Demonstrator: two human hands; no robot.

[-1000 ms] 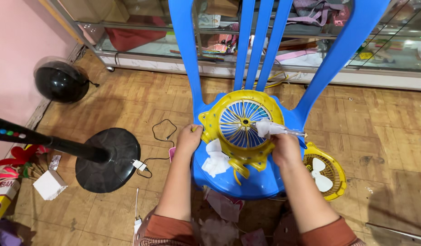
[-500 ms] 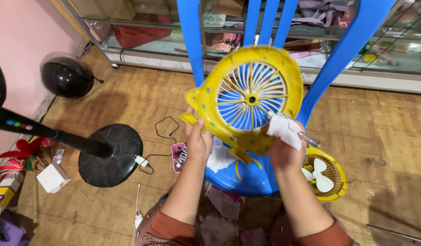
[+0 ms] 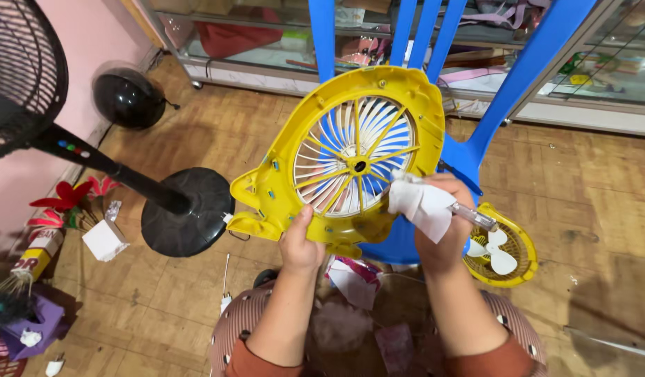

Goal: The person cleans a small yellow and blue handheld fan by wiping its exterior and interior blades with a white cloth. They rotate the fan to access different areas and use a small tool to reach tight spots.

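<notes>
A worn wooden floor [image 3: 218,132] strewn with scraps spreads under a blue plastic chair [image 3: 469,150], glass display cabinets [image 3: 595,77] behind. Nearest, the left hand [image 3: 300,244] pinches the lower rim of a yellow fan housing [image 3: 343,160] held tilted up over the seat, while the right hand [image 3: 441,230] is closed on a white tissue [image 3: 421,206] and a thin pen-like tool [image 3: 474,217] (pressed against the grille). With only one edge gripped, the housing could twist loose and fall toward the small yellow fan [image 3: 500,248] on the floor; a black pedestal fan's base [image 3: 186,220] stands further left.
</notes>
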